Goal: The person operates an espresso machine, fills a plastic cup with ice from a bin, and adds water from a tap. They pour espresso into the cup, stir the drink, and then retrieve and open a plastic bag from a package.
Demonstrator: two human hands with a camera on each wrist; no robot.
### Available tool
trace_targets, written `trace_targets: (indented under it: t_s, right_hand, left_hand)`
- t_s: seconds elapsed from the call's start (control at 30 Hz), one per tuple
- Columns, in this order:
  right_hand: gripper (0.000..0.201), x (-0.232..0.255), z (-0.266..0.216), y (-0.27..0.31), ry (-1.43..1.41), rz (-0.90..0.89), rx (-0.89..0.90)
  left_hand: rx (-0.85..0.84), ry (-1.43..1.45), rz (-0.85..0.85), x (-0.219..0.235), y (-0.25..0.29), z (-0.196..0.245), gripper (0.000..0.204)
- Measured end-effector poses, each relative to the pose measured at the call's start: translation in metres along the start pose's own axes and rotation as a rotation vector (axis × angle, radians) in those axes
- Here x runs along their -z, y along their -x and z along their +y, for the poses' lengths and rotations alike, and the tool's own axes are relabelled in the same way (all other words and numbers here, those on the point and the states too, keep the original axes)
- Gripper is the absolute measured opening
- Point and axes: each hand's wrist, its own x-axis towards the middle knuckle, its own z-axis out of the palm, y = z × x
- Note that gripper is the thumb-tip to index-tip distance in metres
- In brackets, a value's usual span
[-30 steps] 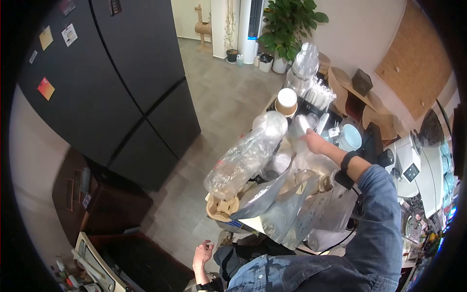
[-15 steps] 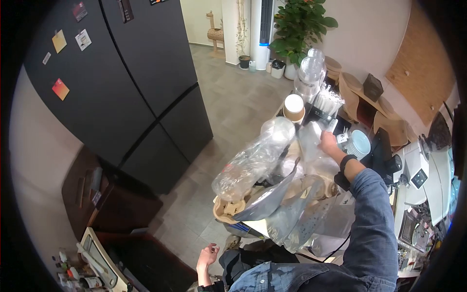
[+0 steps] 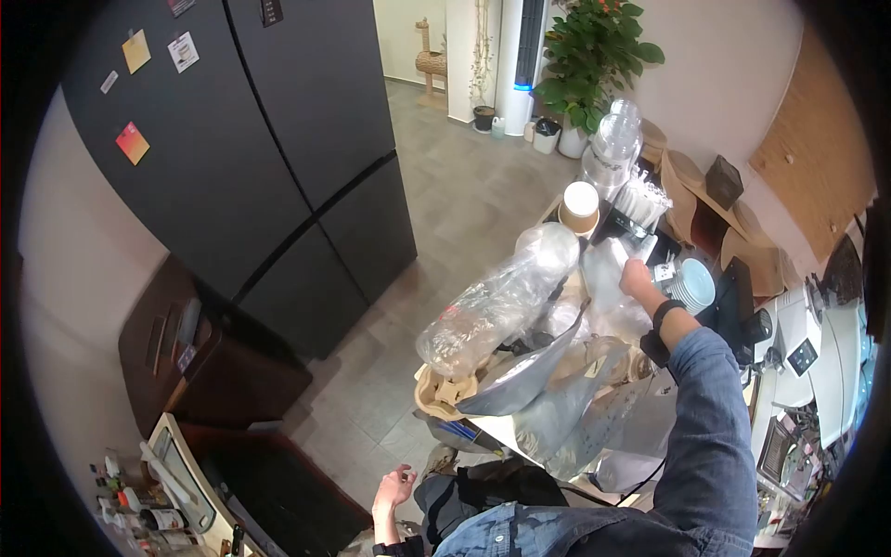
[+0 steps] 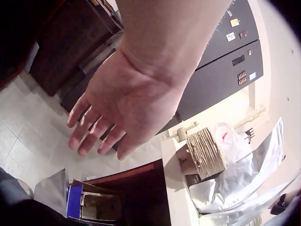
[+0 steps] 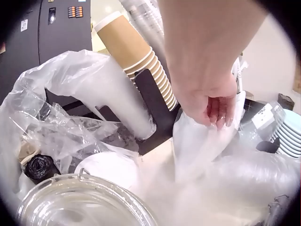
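My right hand (image 3: 637, 278) reaches over the cluttered table. Its curled fingers grip the upper part of a translucent white plastic bag (image 5: 197, 146), which hangs down toward the tabletop in the right wrist view. Just left of this hand stands a stack of brown paper cups (image 5: 124, 40) in a black holder. Pale blue stacked cups (image 3: 696, 283) are close on its right. Down by my side, away from the table, hangs my left hand (image 4: 127, 101), palm showing, fingers loosely bent, nothing in it.
Plastic-wrapped clear cups (image 3: 497, 302) lie along the table's left side. Nearer are a cardboard cup carrier (image 3: 436, 395) and grey pouches (image 3: 529, 376). A glass jar (image 5: 84, 202) and a black roll (image 5: 41, 168) sit below the right wrist. The dark fridge (image 3: 251, 167) stands left.
The right hand's fingers, stretched onto the white plastic a second ago, are now curled round it. The head view has turned slightly left. My left hand stays low at my side.
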Motion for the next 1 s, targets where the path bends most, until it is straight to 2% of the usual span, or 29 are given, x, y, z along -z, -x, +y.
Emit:
trace_targets:
  t_s: [0.07,0.17,0.27,0.37,0.47,0.67,0.77,0.87,1.0]
  right_hand:
    - [0.031,-0.005,0.0,-0.001,-0.003,0.022,-0.073]
    - [0.024,-0.013,0.006,0.003,-0.024,0.176,0.015]
    - [0.018,-0.014,0.009,0.006,0.04,0.179,0.128]
    - [0.014,-0.008,0.01,0.009,0.006,0.167,0.142]
    - [0.018,0.004,0.003,0.012,-0.025,0.102,0.037]
    - [0.026,-0.009,0.013,-0.007,0.047,0.038,0.03]
    - [0.022,-0.016,0.014,-0.018,-0.114,0.027,-0.035]
    - [0.02,-0.014,0.016,-0.017,-0.284,0.014,0.014]
    - [0.028,-0.01,0.014,-0.018,-0.305,0.013,0.009]
  left_hand:
    - [0.015,0.0,0.001,0.0,0.001,-0.002,0.041]
    - [0.031,0.007,-0.002,-0.006,0.003,-0.012,0.041]
    - [0.039,0.011,-0.002,-0.009,0.003,-0.014,0.041]
    - [0.027,0.004,-0.003,-0.009,0.002,-0.007,0.041]
    - [0.003,-0.002,-0.007,-0.009,-0.001,0.0,0.041]
    - [0.011,-0.013,-0.023,0.001,-0.003,0.015,0.042]
    - [0.032,-0.002,-0.042,0.002,-0.003,0.011,0.044]
    - [0.047,-0.009,-0.039,-0.003,-0.004,0.003,0.044]
    - [0.061,-0.001,-0.035,-0.002,-0.001,0.001,0.044]
